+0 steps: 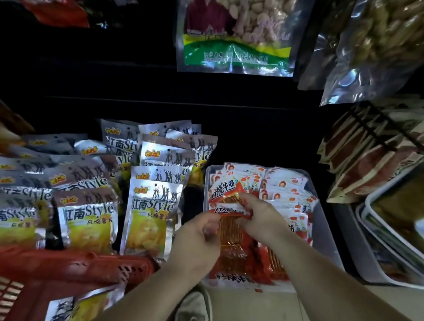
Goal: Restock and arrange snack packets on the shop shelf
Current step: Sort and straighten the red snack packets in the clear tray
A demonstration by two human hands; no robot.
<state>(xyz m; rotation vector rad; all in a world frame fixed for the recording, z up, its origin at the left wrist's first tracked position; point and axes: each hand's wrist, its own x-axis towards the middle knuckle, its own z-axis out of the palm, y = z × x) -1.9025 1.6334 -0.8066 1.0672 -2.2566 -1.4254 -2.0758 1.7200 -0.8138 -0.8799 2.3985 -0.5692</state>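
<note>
Both hands hold a red packet [230, 227] inside the bin [326, 229].
The left hand [196, 236] pinches its left edge and the right hand [259, 218] its top edge, fingers curled. It stands at the bin's front left, with red packets [286, 189] in rows behind. Silver packets [151, 206] stand just left of the bin, behind a basket [63, 265].

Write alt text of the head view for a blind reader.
Left hand and right hand pinch a red snack packet over a clear bin of similar packets. Silver chip packets stand left of it, behind a red basket.
</note>
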